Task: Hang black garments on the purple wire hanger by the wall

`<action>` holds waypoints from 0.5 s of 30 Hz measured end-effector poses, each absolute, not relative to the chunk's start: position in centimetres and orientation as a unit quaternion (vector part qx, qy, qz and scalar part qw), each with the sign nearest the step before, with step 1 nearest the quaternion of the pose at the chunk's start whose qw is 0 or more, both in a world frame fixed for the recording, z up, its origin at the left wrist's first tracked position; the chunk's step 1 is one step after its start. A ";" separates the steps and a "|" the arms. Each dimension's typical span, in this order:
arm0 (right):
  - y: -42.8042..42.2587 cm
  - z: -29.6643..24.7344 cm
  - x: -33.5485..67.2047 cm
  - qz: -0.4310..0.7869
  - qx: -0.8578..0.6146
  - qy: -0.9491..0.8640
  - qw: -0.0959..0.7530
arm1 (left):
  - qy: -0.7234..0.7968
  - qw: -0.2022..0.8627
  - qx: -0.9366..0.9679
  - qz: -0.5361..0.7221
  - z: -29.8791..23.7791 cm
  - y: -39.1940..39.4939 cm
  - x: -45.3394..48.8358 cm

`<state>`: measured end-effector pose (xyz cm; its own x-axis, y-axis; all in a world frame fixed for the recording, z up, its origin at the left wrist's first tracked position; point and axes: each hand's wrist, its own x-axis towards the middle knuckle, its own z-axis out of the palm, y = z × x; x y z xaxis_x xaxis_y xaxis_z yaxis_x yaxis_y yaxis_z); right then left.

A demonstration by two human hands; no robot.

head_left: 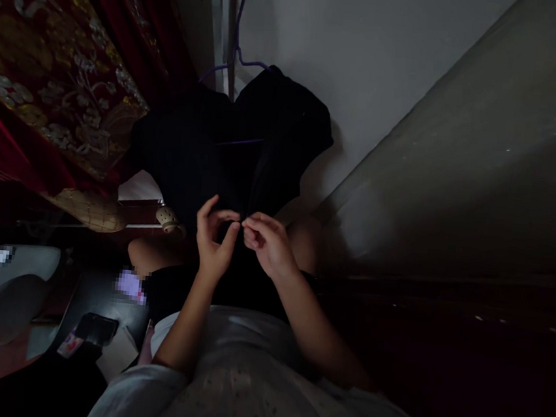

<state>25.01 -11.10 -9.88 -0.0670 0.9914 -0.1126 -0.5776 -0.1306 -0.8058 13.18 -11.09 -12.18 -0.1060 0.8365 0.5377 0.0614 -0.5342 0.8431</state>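
A black garment (286, 124) hangs in front of me on a purple hanger (239, 41), its front falling down between my knees. My left hand (216, 238) is held before the lower front of the garment, thumb and one fingertip drawn close together, another finger raised. Touching or almost touching it, my right hand (268, 240) has its thumb and forefinger pinched and the other fingers curled. Whatever is between the fingertips is too small and dark to make out. Whether they grip the garment's edge cannot be told.
A metal pole (228, 33) stands behind the hanger. Red embroidered cloth (75, 71) hangs at left, above a beige clog (169, 219). A dark stool or bench at lower left bears a phone (96, 329) and a pale box (117, 353). A plastic-like sheeted surface (460, 154) slants at right.
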 end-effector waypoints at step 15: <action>-9.4 -9.5 27.3 0.312 -0.451 -0.581 0.602 | 0.424 0.221 0.674 0.563 -13.9 -10.1 14.3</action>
<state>27.28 -9.39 -9.49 0.1311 0.8988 0.4184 0.1484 0.3995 -0.9047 14.25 -10.07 -13.95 0.0063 0.8207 0.5714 0.3237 -0.5423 0.7753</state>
